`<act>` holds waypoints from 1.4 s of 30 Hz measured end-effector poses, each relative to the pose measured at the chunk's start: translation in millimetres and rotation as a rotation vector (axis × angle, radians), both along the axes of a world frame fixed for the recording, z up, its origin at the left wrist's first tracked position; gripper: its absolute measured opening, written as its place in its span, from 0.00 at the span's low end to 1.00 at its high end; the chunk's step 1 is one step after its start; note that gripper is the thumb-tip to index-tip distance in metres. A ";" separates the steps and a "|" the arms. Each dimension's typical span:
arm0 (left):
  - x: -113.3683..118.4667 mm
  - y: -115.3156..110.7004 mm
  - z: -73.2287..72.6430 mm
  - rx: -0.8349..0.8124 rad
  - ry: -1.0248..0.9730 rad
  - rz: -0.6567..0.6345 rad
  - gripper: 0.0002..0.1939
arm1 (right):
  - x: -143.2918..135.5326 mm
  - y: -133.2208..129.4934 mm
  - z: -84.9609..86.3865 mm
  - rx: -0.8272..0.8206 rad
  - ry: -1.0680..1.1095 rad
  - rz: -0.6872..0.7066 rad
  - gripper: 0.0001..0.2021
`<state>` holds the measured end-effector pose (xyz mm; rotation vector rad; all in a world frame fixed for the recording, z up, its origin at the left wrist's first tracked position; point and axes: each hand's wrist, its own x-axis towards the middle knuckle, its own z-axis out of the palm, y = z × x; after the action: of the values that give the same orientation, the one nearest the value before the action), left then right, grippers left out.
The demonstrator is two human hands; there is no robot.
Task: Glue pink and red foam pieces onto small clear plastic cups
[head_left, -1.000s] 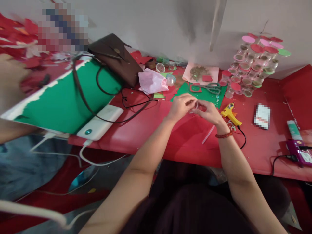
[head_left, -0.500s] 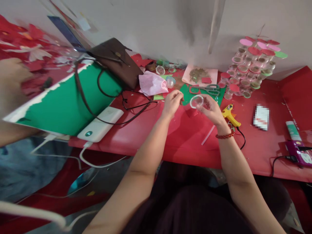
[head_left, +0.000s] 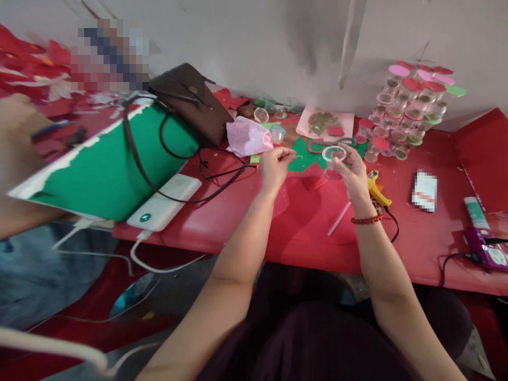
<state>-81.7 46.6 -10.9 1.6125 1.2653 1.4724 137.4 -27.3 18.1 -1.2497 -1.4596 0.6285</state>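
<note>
My right hand (head_left: 354,172), with a beaded bracelet at its wrist, is closed around a small clear plastic cup (head_left: 334,154). The cup's whitish rim faces up and towards me. To its left, my left hand (head_left: 277,166) is closed in a pinch, thumb against fingertips. A thin pale wisp shows by those fingertips, too small to make out. Both hands are above a red sheet (head_left: 305,211) and a piece of green paper (head_left: 297,163). Just right of my right hand lies a yellow glue gun (head_left: 379,190), and a glue stick (head_left: 338,219) lies below the hand.
A stack of small cups with coloured discs (head_left: 413,111) stands at the back right. Scissors (head_left: 345,142), a pink cloth pouch (head_left: 246,136), a brown bag (head_left: 194,103) and a white power bank (head_left: 164,201) lie around. Another person's arm (head_left: 24,159) reaches in at left.
My right hand has shifted slightly right with the cup, whose rim is now tilted more upward. My left hand has moved slightly left, widening the gap between the hands.
</note>
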 end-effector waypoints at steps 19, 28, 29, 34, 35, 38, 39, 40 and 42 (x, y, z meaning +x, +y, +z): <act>4.1 -11.2 19.6 -0.245 -0.311 -0.060 0.08 | 0.2 2.1 -4.6 0.035 0.086 0.036 0.30; -38.8 -82.7 60.0 -0.249 -0.422 0.051 0.07 | 5.4 13.3 -18.2 0.088 0.267 0.108 0.30; -51.5 -94.1 62.8 -0.225 -0.403 0.092 0.07 | 5.2 14.2 -19.5 0.083 0.263 0.111 0.29; -107.0 -127.8 62.1 -0.132 0.086 0.331 0.08 | -4.1 12.6 -18.4 0.037 0.213 0.114 0.30; -109.1 -127.9 59.0 -0.099 0.300 0.341 0.19 | -7.8 10.8 -16.5 0.029 0.222 0.126 0.30; -88.1 -115.1 45.9 -0.012 0.624 0.193 0.37 | -19.7 3.5 -9.6 0.006 0.272 0.213 0.33; -73.6 -107.9 41.3 0.006 0.617 0.056 0.39 | -23.1 1.1 -7.6 -0.002 0.285 0.253 0.34; -57.2 -100.0 37.1 0.017 0.564 -0.083 0.41 | -25.9 -0.8 -6.2 -0.007 0.293 0.288 0.35; -23.6 -83.9 31.1 0.086 0.411 -0.254 0.45 | -29.4 -3.2 -4.9 -0.004 0.300 0.332 0.36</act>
<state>-105.3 -37.4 20.2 2.1235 1.1623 1.0871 107.9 -30.4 13.3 -0.8753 -1.4193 0.9962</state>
